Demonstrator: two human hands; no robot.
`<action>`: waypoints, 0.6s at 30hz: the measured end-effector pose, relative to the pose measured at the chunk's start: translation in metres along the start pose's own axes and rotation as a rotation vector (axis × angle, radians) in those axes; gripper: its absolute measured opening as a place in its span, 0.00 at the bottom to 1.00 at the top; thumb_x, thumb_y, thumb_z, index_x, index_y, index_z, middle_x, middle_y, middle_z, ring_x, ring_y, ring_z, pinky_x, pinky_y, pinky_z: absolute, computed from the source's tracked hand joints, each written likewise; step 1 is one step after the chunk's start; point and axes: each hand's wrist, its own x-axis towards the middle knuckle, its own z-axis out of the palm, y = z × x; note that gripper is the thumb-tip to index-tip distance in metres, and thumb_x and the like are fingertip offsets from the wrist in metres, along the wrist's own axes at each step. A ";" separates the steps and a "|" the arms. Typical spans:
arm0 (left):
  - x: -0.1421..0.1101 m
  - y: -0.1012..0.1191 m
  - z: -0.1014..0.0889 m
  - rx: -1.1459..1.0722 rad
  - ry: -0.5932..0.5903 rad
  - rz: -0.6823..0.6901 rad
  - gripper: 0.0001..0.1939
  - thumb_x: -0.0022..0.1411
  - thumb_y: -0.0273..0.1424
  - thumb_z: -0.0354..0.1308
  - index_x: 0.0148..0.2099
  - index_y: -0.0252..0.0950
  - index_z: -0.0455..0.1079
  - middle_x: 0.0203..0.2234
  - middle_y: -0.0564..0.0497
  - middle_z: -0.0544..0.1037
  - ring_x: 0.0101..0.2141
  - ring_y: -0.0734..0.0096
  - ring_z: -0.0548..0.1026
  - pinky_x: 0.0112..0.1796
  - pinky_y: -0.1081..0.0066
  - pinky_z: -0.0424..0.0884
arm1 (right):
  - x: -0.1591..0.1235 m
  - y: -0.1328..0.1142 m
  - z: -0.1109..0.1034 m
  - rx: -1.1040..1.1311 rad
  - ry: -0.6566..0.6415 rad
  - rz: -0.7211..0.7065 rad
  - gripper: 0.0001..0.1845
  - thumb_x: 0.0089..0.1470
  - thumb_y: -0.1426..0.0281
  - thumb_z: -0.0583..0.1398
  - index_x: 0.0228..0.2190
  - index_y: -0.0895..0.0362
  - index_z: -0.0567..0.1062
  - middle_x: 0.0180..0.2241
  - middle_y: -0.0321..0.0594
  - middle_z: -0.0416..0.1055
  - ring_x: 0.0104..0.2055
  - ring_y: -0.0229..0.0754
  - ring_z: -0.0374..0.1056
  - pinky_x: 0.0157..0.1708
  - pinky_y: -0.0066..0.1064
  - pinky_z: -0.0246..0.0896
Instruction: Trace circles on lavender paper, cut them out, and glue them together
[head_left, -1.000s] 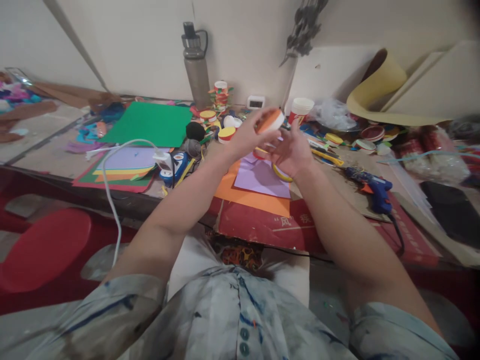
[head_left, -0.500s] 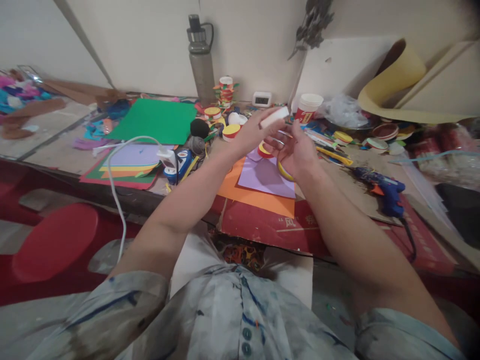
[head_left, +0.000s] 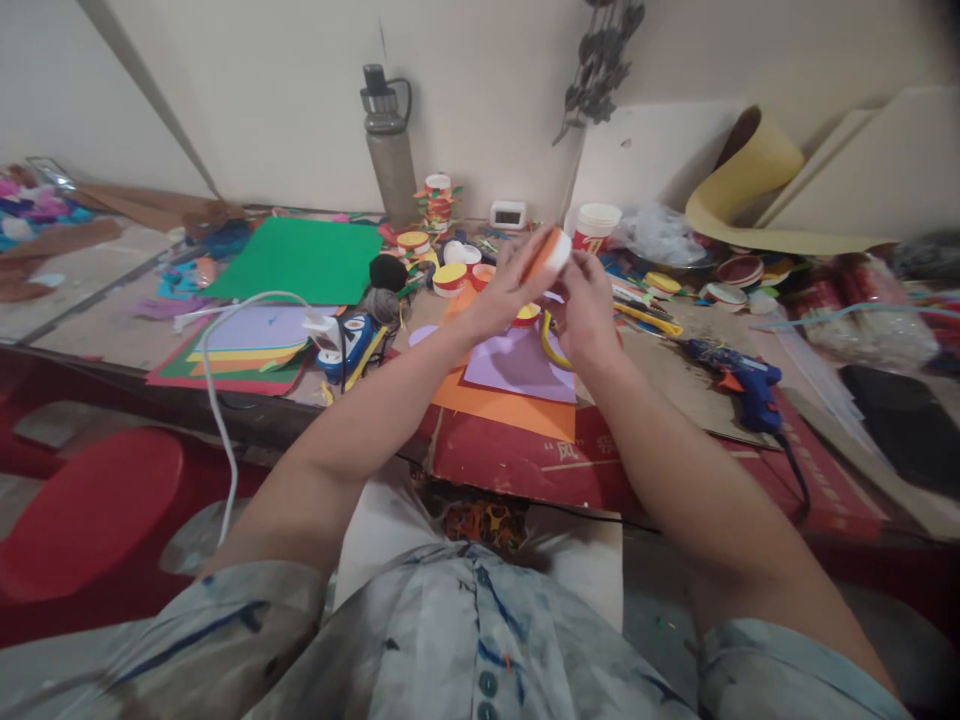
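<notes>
My left hand (head_left: 517,275) is closed on a short round piece like a cut-off paper cup end (head_left: 551,258), with an orange face and a white rim. It is held tilted above the table. My right hand (head_left: 585,300) has its fingers bent against the right side of this piece. Below the right palm shows a curved yellow loop (head_left: 553,345); whether the hand holds it cannot be made out. Under the hands lie a lilac sheet (head_left: 517,365) and an orange sheet (head_left: 510,405). Similar round pieces with yellow tops (head_left: 450,278) stand just beyond the left wrist.
On the right lie a blue glue gun (head_left: 742,380) and a yellow cutter (head_left: 649,318). A paper cup (head_left: 596,225) and a grey bottle (head_left: 390,160) stand at the back. To the left are a green sheet (head_left: 300,260), a power strip (head_left: 349,345) and a white cable (head_left: 214,390).
The round piece has turned in my left hand, so its orange face now shows. My right fingers have come in against it. The view has shifted slightly.
</notes>
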 end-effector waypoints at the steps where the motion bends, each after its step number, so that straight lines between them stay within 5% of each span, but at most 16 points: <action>1: -0.001 0.003 0.000 0.094 -0.021 0.065 0.23 0.62 0.43 0.76 0.56 0.44 0.79 0.64 0.46 0.77 0.76 0.46 0.60 0.76 0.54 0.53 | 0.001 0.000 0.001 0.054 0.003 0.037 0.28 0.64 0.38 0.62 0.50 0.46 0.78 0.47 0.43 0.80 0.51 0.51 0.79 0.43 0.43 0.80; 9: -0.003 0.011 -0.005 0.382 -0.066 0.133 0.37 0.48 0.41 0.85 0.59 0.40 0.78 0.64 0.39 0.73 0.70 0.36 0.63 0.71 0.51 0.61 | -0.002 -0.007 0.011 0.227 -0.125 0.183 0.39 0.63 0.29 0.54 0.48 0.48 0.81 0.46 0.45 0.83 0.52 0.55 0.80 0.43 0.46 0.80; 15: 0.011 0.000 -0.021 0.688 0.090 0.308 0.46 0.51 0.57 0.81 0.66 0.46 0.72 0.68 0.37 0.71 0.72 0.36 0.62 0.72 0.44 0.60 | -0.004 -0.007 0.005 0.368 -0.061 0.280 0.37 0.61 0.28 0.57 0.44 0.48 0.79 0.40 0.41 0.82 0.49 0.52 0.80 0.45 0.45 0.79; 18: 0.018 -0.008 -0.027 0.892 -0.039 0.382 0.46 0.53 0.62 0.77 0.67 0.46 0.73 0.66 0.38 0.75 0.68 0.36 0.69 0.71 0.39 0.61 | -0.005 -0.010 0.004 0.433 -0.038 0.335 0.37 0.60 0.28 0.57 0.41 0.48 0.78 0.38 0.41 0.82 0.51 0.53 0.80 0.47 0.48 0.79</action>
